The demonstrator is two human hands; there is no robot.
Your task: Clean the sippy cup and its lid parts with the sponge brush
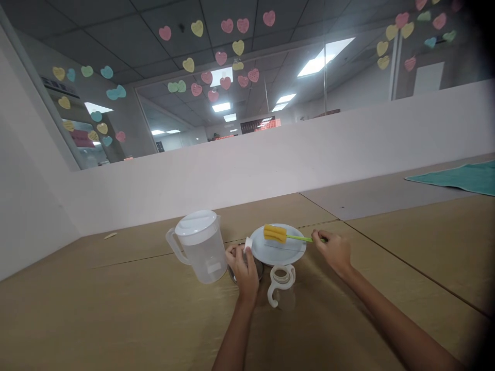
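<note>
Left hand (243, 270) hides steel bowl (258, 269), right hand (335, 251) on brush handle (300, 238)

Honestly can't read any text here. The paper hearts (196, 28) stuck on the glass look blank, and the label on the clear jug (203, 252) is way too blurry to read.

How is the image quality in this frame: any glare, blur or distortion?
Head view: wide-angle bend in the wall edge; dark vignette at the right border; ceiling lights reflected in the glass; soft, slightly blurred left hand, right hand, yellow sponge brush, plate and pitcher.
</note>
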